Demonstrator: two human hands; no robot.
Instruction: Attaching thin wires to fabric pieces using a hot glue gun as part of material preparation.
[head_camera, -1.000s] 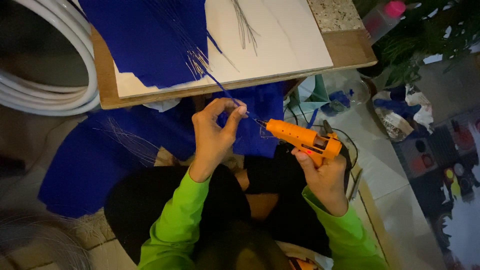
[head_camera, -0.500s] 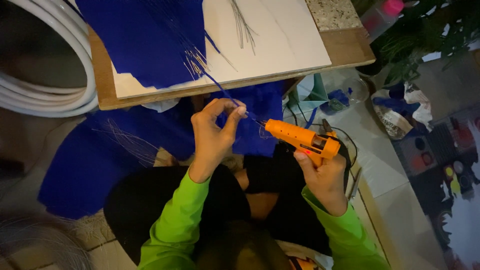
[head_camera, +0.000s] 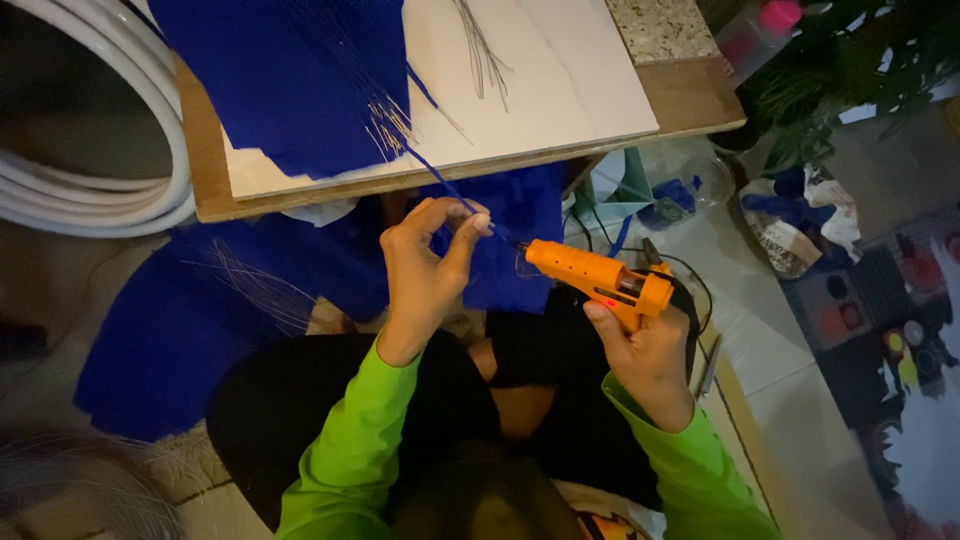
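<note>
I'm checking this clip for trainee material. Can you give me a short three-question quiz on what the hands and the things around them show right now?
1. True or false: the right hand holds an orange glue gun.
2. What does the left hand pinch? A) a thin blue strip B) a white hose C) a green leaf
3. Fill in: the blue sheet on the low table lies over a ____ board.

Key
1. True; its nozzle points toward the left hand's fingertips.
2. A, a thin blue strip that runs up to the table edge.
3. White.
</note>
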